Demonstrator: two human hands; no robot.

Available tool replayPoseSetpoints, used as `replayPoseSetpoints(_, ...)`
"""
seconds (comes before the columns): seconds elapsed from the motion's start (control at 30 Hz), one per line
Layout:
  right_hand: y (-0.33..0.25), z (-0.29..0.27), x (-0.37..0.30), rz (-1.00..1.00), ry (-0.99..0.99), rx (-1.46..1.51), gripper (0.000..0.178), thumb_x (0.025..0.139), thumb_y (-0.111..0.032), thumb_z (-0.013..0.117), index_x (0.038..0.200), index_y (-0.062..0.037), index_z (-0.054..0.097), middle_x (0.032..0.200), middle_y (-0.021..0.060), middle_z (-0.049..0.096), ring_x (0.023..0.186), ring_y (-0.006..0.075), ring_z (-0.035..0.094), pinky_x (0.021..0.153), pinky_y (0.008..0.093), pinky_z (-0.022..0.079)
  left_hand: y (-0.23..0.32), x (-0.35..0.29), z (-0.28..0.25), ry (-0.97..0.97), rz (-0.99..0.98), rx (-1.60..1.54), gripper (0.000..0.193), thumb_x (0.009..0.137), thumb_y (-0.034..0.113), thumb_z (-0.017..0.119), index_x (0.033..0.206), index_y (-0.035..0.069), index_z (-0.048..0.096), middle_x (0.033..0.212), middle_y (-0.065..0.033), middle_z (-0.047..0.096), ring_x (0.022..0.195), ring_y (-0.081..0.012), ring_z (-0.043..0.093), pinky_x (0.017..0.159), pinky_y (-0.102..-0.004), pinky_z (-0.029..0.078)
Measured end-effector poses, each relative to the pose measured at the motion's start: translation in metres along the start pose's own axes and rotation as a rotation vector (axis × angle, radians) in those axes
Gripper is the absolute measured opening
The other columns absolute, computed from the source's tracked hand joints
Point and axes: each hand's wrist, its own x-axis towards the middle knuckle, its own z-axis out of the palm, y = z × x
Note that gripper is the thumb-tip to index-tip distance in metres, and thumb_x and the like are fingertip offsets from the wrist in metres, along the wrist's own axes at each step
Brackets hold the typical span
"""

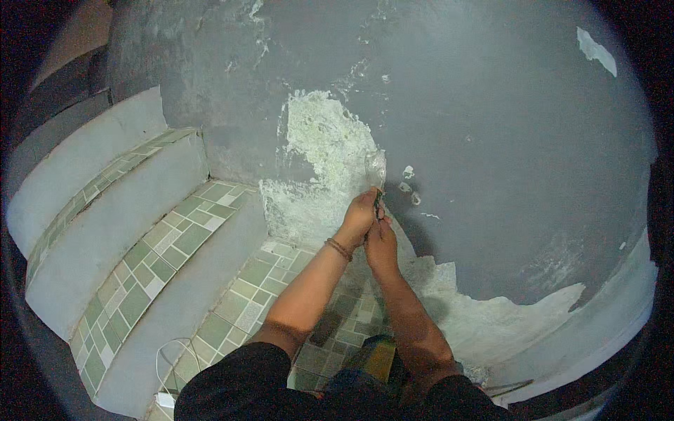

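Both hands meet at the wall [505, 161], left hand [359, 216] & right hand [380, 242] closed together on a scraper [377, 179], blade flat vs the grey paint at the bare patch's [323, 151] right edge, prob. for extra push.

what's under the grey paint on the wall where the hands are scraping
Pale, rough whitish plaster shows where the grey paint has come off, beside both hands. Under the intact paint, nothing can be seen.

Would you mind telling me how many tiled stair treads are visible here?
3: the top tread at upper left, the middle tread below it, and the bottom tread beside the left hand. More may be hidden.
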Motion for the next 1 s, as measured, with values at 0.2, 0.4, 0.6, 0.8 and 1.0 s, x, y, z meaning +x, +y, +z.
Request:
replayPoseSetpoints(0.2,0.002,-0.006,0.009,0.138,-0.047,-0.002,0.035,0.106,-0.024,0.042,0.12,0.0045,0.057,0.093,0.008,0.061,0.08,0.0159,0.056,0.07,0.032,0.045,-0.014,0.016,-0.007,0.018,0.281,0.637,0.039,0.107,0.03,0.037,0.104,-0.001,0.06,0.084,-0.0148,0.063,0.077,-0.0283,0.061,0.073,-0.0408,0.05)
replayPoseSetpoints(0.4,-0.009,-0.009,0.01,0.039,-0.044,-0.085,0.036,0.106,-0.025,0.04,0.116,0.005,0.058,0.093,0.0118,0.063,0.082,0.0193,0.059,0.073,0.0351,0.047,-0.006,0.008,0.002,0.045,-0.128,0.101,0.043,0.107,0.032,0.034,0.101,-0.002,0.061,0.088,-0.0164,0.064,0.079,-0.028,0.061,0.077,-0.0401,0.049)
replayPoseSetpoints(0.6,-0.033,-0.013,0.01,-0.1,-0.033,-0.099,0.038,0.106,-0.026,0.04,0.115,0.006,0.058,0.096,0.0163,0.064,0.085,0.025,0.062,0.076,0.0384,0.048,0.014,0.004,0.005,0.058,0.154,0.275,0.045,0.107,0.034,0.036,0.098,-0.002,0.06,0.087,-0.0153,0.064,0.08,-0.0262,0.06,0.078,-0.0416,0.047)
replayPoseSetpoints(0.8,-0.016,-0.015,0.018,0.038,-0.177,-0.032,0.048,0.106,-0.029,0.034,0.147,-0.0043,0.034,0.138,0.025,0.049,0.124,0.0421,0.049,0.103,0.0468,0.041,0.013,0.004,0.003,0.023,0.184,0.395,0.031,0.102,0.025,0.041,0.107,-0.001,0.057,0.092,-0.0179,0.065,0.084,-0.0291,0.063,0.079,-0.043,0.049)
replayPoseSetpoints(1.0,-0.004,-0.006,0.026,-0.033,-0.031,-0.003,0.035,0.106,-0.024,0.04,0.117,0.0037,0.059,0.103,0.0111,0.064,0.091,0.02,0.061,0.079,0.036,0.048,0.01,0.011,0.002,0.019,0.208,0.395,0.024,0.101,0.02,0.044,0.106,-0.001,0.056,0.085,-0.0157,0.061,0.081,-0.0281,0.063,0.075,-0.0413,0.05)
